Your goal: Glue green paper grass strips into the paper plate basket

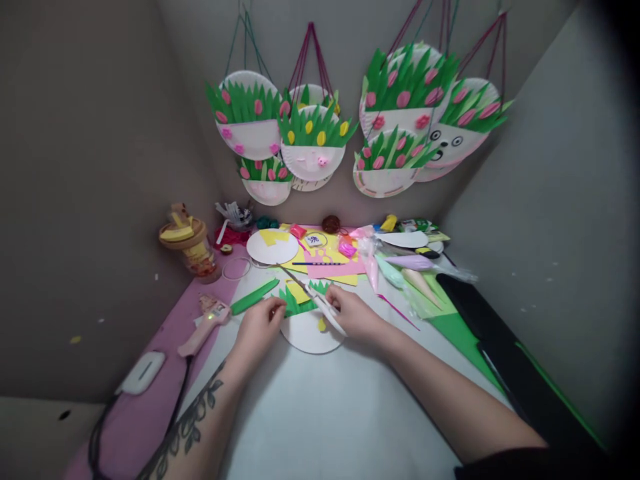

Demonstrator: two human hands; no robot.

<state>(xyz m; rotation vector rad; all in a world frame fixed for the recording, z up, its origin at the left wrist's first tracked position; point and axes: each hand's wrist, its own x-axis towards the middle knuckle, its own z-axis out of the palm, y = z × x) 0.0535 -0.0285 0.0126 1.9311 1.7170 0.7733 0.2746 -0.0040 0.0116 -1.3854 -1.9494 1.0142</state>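
My right hand (353, 313) is closed around the white handles of a pair of scissors (327, 311), whose blades point up and left. My left hand (263, 325) has its fingers curled together at the left side of a white paper plate piece (310, 333); what they pinch, if anything, is hidden. Green paper grass (295, 307) rises from the plate's upper edge. A piece of yellow paper (299, 293) shows behind the scissor blades, close to both hands. On the white of the plate sits a small yellow cut-out (322, 325).
A pink glue gun (205, 327) and green strip (255, 297) lie left. Behind are a white oval plate (273, 248), a brush (317, 264), pink paper (330, 267) and piping bags (393, 272). Decorated plates (313, 160) hang on the wall. A black object (475, 313) lies right.
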